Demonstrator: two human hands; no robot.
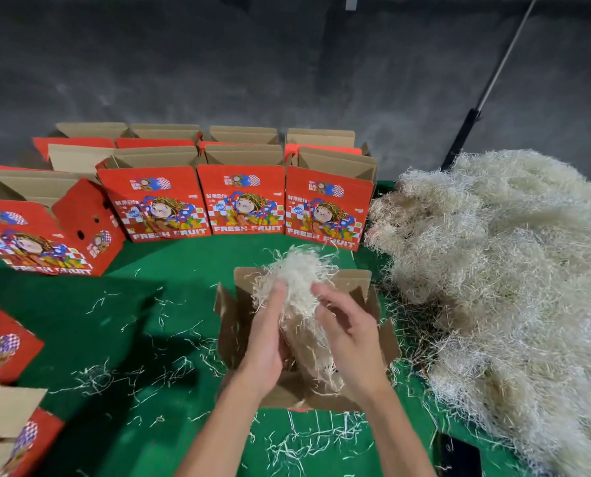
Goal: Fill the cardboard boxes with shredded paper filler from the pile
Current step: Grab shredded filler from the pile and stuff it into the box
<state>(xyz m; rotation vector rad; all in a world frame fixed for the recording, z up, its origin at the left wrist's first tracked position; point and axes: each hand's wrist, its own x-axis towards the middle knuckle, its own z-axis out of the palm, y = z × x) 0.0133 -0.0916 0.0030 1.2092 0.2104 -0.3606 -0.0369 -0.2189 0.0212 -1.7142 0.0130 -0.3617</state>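
Note:
An open cardboard box (356,287) with its flaps spread stands in front of me on the green table. A wad of pale shredded paper (299,273) sticks up out of it. My left hand (266,335) presses the wad from the left with fingers nearly straight. My right hand (347,327) rests on its right side, fingers loosely bent over the shreds. The big pile of shredded paper (500,270) covers the table's right side.
Several red "FRESH FRUIT" boxes (240,204) stand open in rows at the back, one tilted box (46,232) at the left, more at the near left edge. Loose shreds litter the green cloth (142,311). A dark wall and a leaning pole (493,77) are behind.

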